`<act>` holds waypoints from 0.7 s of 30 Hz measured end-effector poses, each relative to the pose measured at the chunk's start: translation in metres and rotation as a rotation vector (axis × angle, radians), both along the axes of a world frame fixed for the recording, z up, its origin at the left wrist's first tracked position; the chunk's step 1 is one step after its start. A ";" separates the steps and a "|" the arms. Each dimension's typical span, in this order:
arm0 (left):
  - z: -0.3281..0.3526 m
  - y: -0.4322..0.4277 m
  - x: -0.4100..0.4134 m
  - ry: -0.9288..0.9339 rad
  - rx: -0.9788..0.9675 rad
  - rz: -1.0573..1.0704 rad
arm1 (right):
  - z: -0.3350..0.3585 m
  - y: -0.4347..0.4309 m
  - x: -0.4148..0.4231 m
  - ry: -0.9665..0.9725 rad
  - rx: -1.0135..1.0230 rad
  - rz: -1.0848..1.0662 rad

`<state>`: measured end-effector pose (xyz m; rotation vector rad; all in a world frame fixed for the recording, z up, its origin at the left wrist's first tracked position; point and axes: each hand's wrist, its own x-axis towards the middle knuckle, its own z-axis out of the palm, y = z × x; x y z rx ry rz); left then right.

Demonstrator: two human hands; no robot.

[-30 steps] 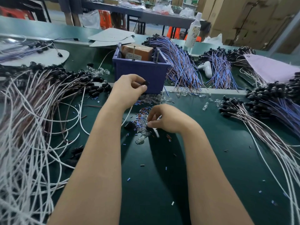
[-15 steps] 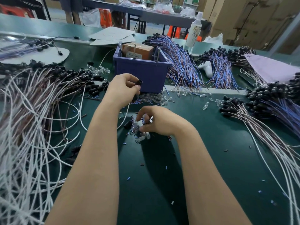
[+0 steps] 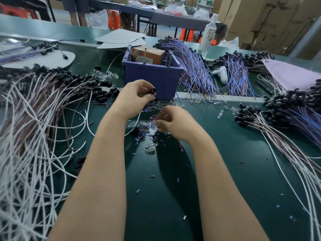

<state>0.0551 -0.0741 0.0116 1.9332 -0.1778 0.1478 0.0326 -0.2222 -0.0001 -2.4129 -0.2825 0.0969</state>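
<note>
one black socket (image 3: 153,90) in closed left grip (image 3: 137,94), one clear bulb (image 3: 155,123) in closed right grip (image 3: 173,122)

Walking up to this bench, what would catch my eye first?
A great tangle of white wires floods the left of the table. At the centre, the left hand pinches a black socket before a blue bin, while the right hand curls over clear bulbs.

Small black socket (image 3: 152,90) pinched in left hand (image 3: 137,96); clear bulb (image 3: 154,124), blurred, pinched in right hand (image 3: 173,122).
</note>
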 end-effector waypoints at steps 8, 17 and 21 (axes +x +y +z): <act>0.001 -0.004 -0.001 -0.005 0.145 -0.121 | 0.010 -0.012 0.004 -0.277 0.585 -0.209; 0.000 -0.007 0.000 -0.003 0.172 -0.200 | 0.008 -0.010 0.004 -0.401 0.395 -0.194; -0.001 -0.008 0.000 -0.017 0.199 -0.201 | 0.007 -0.009 0.004 -0.424 0.339 -0.201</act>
